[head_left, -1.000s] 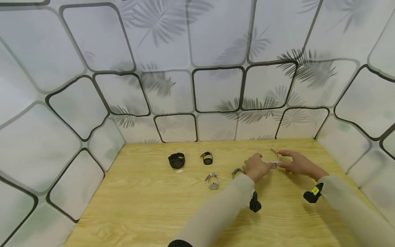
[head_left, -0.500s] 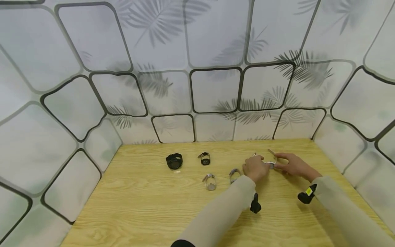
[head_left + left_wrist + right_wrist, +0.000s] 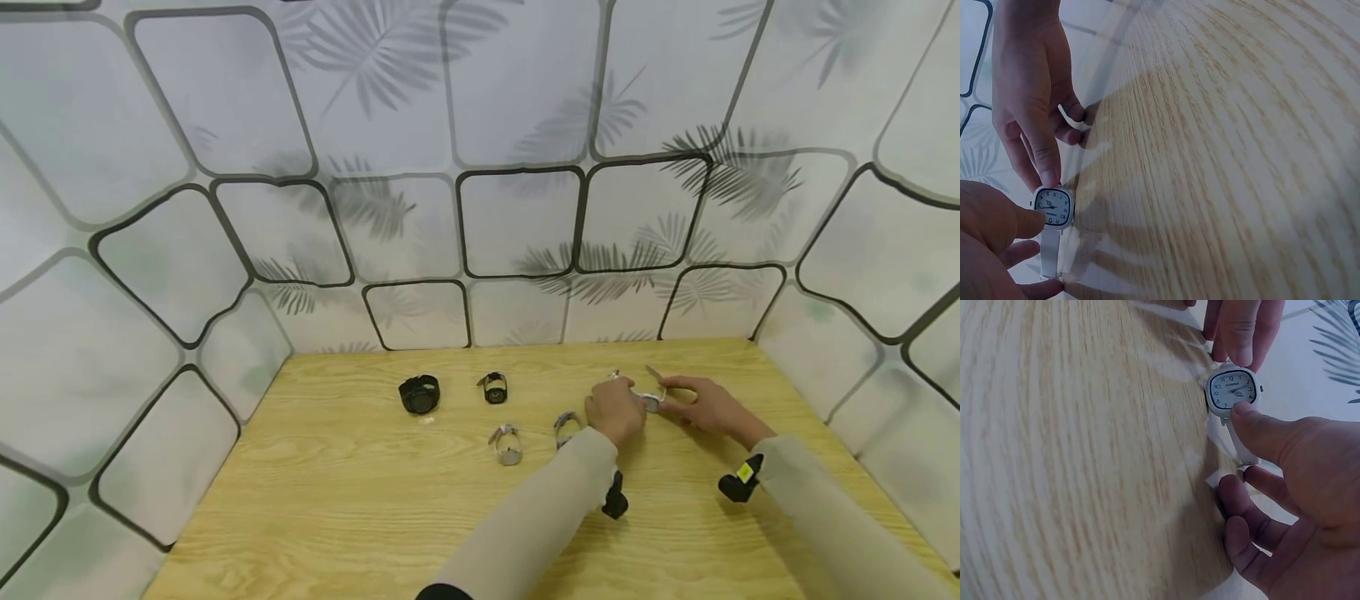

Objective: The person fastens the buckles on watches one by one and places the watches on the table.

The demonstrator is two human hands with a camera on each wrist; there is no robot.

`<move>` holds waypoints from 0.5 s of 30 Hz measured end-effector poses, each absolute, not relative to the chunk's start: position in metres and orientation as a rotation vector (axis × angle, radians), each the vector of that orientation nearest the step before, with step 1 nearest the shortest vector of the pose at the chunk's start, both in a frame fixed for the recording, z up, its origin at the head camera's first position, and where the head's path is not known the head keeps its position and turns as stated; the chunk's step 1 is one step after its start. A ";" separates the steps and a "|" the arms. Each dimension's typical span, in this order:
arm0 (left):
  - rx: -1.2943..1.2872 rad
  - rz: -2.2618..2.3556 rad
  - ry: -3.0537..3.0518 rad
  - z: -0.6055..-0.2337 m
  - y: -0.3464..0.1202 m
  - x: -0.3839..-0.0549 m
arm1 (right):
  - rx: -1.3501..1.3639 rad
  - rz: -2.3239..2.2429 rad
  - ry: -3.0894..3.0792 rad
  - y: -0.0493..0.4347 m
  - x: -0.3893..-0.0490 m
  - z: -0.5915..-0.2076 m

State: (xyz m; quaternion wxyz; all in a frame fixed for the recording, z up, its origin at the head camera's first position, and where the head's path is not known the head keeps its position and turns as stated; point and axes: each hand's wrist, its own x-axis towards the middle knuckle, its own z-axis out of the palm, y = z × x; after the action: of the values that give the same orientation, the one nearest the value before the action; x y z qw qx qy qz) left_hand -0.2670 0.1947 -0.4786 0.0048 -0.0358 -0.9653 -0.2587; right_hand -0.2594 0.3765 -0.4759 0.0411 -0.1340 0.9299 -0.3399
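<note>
A white wristwatch [image 3: 651,403] with a squarish dial is held between both hands, low over the table's right side. My left hand [image 3: 615,411] pinches one end of its case; in the left wrist view, the thumb lies on the edge of the watch dial [image 3: 1054,206]. My right hand [image 3: 708,406] grips the opposite end, and one strap half stands up beside its fingers. Seen from the right wrist, the right thumb presses the rim of the watch [image 3: 1232,389], its other fingers curled below. The fingers partly hide the strap.
A grey-strapped watch [image 3: 567,427] lies left of the hands, partly behind the left sleeve. Farther left are a round-dial watch [image 3: 507,447], a small black watch [image 3: 495,389] and a bulky black watch [image 3: 420,395]. Patterned cloth walls [image 3: 517,308] edge the wooden table [image 3: 337,500].
Both hands keep hold of the white watch, and its dial shows a little more now. The head view has shifted slightly. The other watches have stayed in place.
</note>
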 end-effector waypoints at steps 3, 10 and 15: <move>-0.070 -0.792 -3.047 -0.475 0.194 -0.266 | -0.425 -1.032 2.865 0.374 -0.260 -0.477; -0.118 -0.760 -3.061 -0.470 0.188 -0.262 | -0.378 -0.978 2.885 0.374 -0.259 -0.481; -0.179 -0.750 -3.033 -0.478 0.187 -0.268 | -0.356 -0.980 2.904 0.375 -0.258 -0.482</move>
State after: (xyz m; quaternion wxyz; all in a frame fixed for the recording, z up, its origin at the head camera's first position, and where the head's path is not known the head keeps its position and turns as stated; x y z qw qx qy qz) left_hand -0.2678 0.1870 -0.4776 0.0062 -0.0571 -0.9691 -0.2397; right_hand -0.2583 0.3749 -0.4822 0.0281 -0.1155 0.9408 -0.3175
